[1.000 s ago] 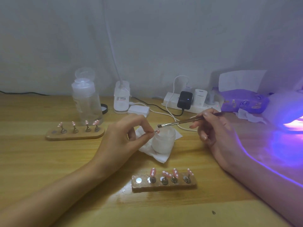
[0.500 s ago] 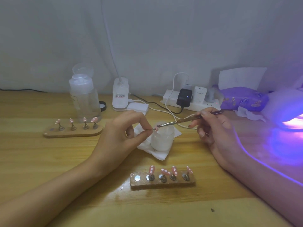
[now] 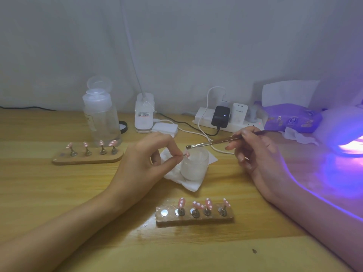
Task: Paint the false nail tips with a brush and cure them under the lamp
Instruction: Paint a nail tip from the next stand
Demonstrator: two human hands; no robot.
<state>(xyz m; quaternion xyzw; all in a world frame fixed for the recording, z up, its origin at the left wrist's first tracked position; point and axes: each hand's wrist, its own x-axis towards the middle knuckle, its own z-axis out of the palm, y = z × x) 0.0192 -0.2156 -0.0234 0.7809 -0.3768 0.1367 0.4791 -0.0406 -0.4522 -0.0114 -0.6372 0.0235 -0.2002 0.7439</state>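
The small pink false nail tip (image 3: 186,154) sits on a little metal stem, pinched between the thumb and forefinger of the left hand (image 3: 145,163). It is held just above the rim of a frosted white glass jar (image 3: 194,165). The other fingers of that hand are loosely curled and hold nothing.

The right hand (image 3: 255,154) grips a thin metal-handled brush (image 3: 212,143) like a pen. Its flat bristle end is close above the tip and seems not quite to touch it.

I judge the tip to be very light, thin, stiff plastic that would flick away or smear if touched on its face. The stem is the place to hold it, as the left hand does now, with the painted surface kept away from skin. Wet gel would be slippery, so brush pressure should be feather-light.

The jar stands on a crumpled white tissue (image 3: 188,183). Nearer the person, a rough brown wooden holder block (image 3: 196,221) carries four pink dotted tips (image 3: 181,202) on stems, and one bare silver disc (image 3: 164,213) at its left end.

A second, smoother wooden holder (image 3: 88,158) with four more tips lies to the left, in front of a clear plastic pump bottle (image 3: 101,118). At the far right a white curing lamp (image 3: 345,132) throws violet light over the wooden desk (image 3: 59,193). A white power strip (image 3: 225,122) and a purple tissue pack (image 3: 290,118) lie behind.
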